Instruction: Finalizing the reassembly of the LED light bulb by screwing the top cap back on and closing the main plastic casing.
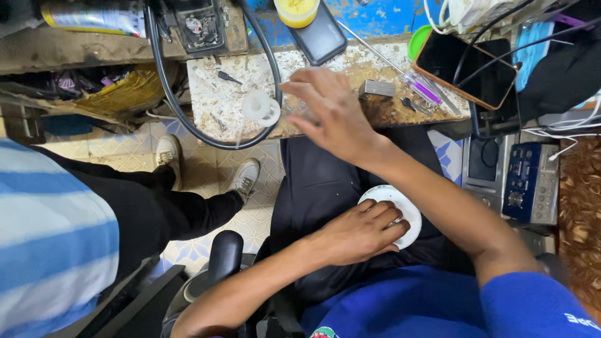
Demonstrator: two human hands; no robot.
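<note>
My left hand (357, 235) lies on my lap over a white round disc (410, 216), with its fingers curled onto the disc's top and holding it against my dark trousers. My right hand (332, 112) reaches out over the edge of the worn workbench (350, 66), fingers spread and slightly blurred, with nothing in it. It hovers just right of a small white spool (260, 107) near the bench's front edge. A small grey metal block (376, 89) sits just right of that hand.
A black cable (188, 122) loops over the bench's left part. A dark power bank (320, 34), a yellow cup (297, 11), purple-handled screwdrivers (422, 87) and an orange-cased phone (466, 66) lie on it. Another person in a striped shirt (50, 238) sits at left. A blue device (531, 181) stands at right.
</note>
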